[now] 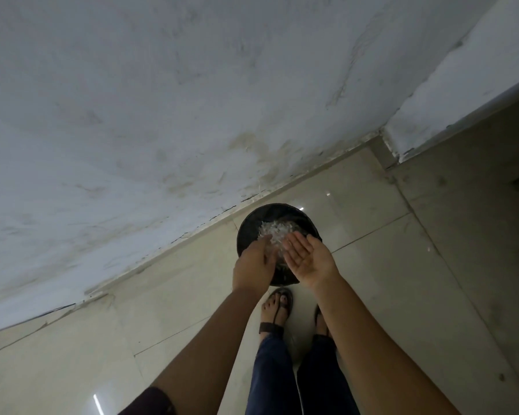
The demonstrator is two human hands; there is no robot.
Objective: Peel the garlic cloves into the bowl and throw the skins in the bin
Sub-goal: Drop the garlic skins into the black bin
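Observation:
A round black bin stands on the tiled floor against the wall, directly below both hands. A loose white heap of garlic skins shows inside it, just past my fingertips. My left hand hovers over the bin's near left side, back up, fingers pointing inward and relaxed. My right hand is beside it, palm up and flat, fingers straight, nothing in it. The bowl and the garlic cloves are not in view.
A stained white wall runs diagonally behind the bin. A wall corner juts out at the right. My own feet in sandals stand on the glossy floor tiles just short of the bin.

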